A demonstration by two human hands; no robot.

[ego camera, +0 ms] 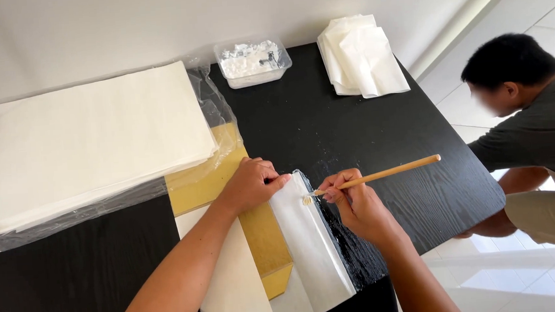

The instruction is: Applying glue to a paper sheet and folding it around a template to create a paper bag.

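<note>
My left hand (251, 183) presses its fingertips on the top edge of a folded white paper strip (308, 244) that lies over a gold sheet (263, 234) on the black table (73, 278). In my right hand (351, 203) is a wooden-handled brush (381, 173). Its white bristle tip touches the upper end of the strip, close to my left fingertips. The table just right of the strip looks wet and shiny.
A thick stack of white paper (90, 142) on clear plastic lies at the left. A clear tub of white paste (252, 61) and a pile of folded white sheets (361, 54) stand at the far edge. A person (532, 127) crouches beside the table's right side.
</note>
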